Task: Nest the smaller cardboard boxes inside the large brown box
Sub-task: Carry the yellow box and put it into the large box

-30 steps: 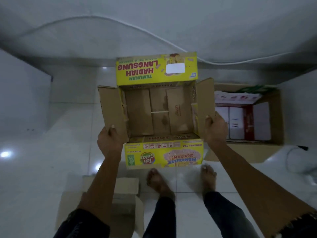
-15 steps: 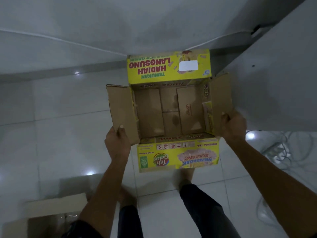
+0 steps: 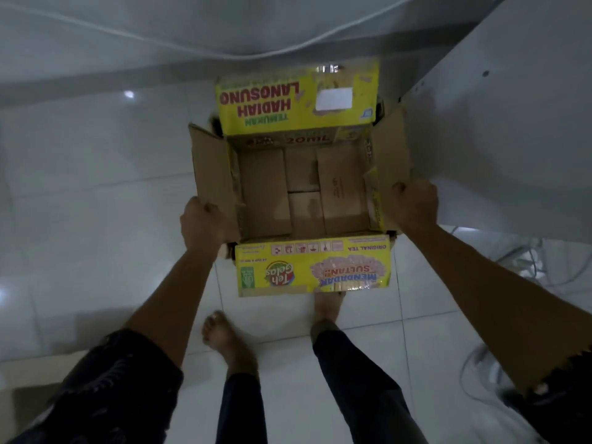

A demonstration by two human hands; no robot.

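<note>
Fingers hidden behind yellow box (image 3: 307,200) flaps, right foot (image 3: 328,307) half-covered

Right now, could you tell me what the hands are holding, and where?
Both hold the open yellow box: left hand on its left flap, right hand on its right flap.

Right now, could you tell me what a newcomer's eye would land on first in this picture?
The open yellow Teh Gelas box at centre frame, empty, its flaps spread. The left hand grips its left flap and the right hand its right flap, above bare feet on white tile. Loose cables lie at right.
</note>
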